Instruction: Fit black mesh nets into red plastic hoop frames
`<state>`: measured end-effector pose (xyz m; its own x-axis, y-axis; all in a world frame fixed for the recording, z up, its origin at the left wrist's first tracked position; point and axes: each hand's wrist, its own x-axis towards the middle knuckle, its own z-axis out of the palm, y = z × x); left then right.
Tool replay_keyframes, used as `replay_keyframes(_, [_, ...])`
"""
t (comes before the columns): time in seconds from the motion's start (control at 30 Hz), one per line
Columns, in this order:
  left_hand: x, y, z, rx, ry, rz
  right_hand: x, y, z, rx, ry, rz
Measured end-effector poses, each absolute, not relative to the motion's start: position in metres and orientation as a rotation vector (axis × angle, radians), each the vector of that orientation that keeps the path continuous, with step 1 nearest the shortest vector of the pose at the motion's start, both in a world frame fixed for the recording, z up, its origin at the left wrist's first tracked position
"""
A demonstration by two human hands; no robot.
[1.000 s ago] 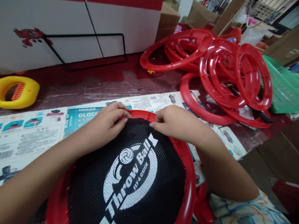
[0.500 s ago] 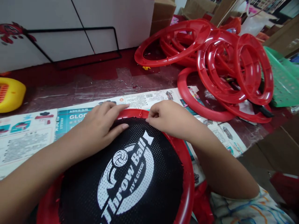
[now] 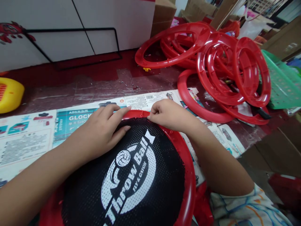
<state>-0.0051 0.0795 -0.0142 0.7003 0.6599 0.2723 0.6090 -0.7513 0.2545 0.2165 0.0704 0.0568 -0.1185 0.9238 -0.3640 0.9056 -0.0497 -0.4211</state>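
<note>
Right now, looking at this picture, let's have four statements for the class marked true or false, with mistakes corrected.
1. The right hand is at the far edge of the black mesh. True.
2. The mesh is plain all over. False: it carries white lettering.
3. The green basket is right of the loose red rings. True.
4. The rings form one neat stack. False: they lie in an untidy heap.

One view, being taken from a head-worn camera, being aimed forward and down, the round black mesh panel (image 3: 164, 166) and glossy red plastic ring (image 3: 190, 185) being seen close, the upright white panel (image 3: 54, 14) being faced farther off.
</note>
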Motion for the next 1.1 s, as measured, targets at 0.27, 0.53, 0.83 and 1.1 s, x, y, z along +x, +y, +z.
replay_keyframes(0.27, [-0.004,0.078,-0.015,2.734,1.085,0.493,0.216,0.069,0.059,-2.042,-2.220,0.939])
replay_keyframes(0.53, [-0.006,0.082,-0.015,2.733,1.075,0.456,0.218,0.068,0.060,-2.007,-2.175,1.021])
replay_keyframes(0.83, [-0.004,0.079,-0.015,2.708,1.233,0.383,0.224,0.063,0.073,-2.093,-2.291,0.899])
replay_keyframes(1.1, [-0.004,0.081,-0.015,2.692,1.322,0.366,0.217,0.055,0.084,-2.135,-2.418,0.886])
